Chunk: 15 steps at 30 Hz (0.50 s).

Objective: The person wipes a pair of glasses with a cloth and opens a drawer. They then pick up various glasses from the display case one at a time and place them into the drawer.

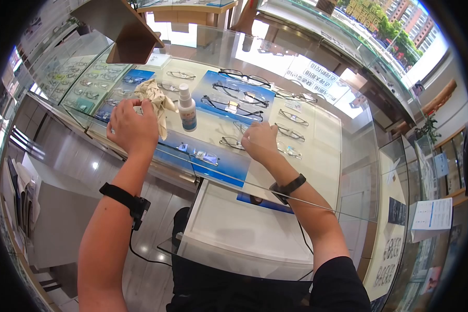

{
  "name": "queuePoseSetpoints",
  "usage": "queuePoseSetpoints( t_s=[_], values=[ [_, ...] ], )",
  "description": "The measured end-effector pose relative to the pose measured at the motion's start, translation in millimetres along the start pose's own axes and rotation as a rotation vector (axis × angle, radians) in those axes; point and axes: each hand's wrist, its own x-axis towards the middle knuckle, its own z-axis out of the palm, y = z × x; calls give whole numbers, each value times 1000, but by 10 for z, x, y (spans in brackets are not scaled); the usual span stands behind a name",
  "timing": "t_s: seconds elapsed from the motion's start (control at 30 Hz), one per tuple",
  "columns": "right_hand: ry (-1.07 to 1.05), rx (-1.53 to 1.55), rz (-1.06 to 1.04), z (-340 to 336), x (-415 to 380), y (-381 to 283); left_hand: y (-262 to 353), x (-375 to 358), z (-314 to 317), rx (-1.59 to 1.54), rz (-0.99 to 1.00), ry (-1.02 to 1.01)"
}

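Note:
My left hand (133,125) is curled at the left of the glass counter, fingers bent against a crumpled cream cleaning cloth (158,99). Folds of the cloth show beyond the fingertips and down past the thumb. Just right of the cloth stands a small white spray bottle (186,110), upright on the counter top. Over the middle of the counter my right hand (260,140) is closed, its fingertips bunched together. A pair of eyeglasses (230,142) shows right beside those fingertips. Whatever the right fingers hold is hidden.
Several eyeglasses (234,106) lie on a blue mat (205,86) inside the glass display counter (317,156). A brown stand (132,36) rises at the back left. Below the counter's near edge, a white drawer (234,221) is pulled out. At the right stands a white card (431,218).

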Motion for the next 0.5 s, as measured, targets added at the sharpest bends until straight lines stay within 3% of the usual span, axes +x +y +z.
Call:
queuePoseSetpoints(
  t_s=[0.33,0.5],
  values=[
    [168,-68,-54,-39,313,305,9,-3,-37,-6,7,-31],
    [113,-57,-49,101,442,372,26,-4,-52,-14,8,-30]
  ],
)
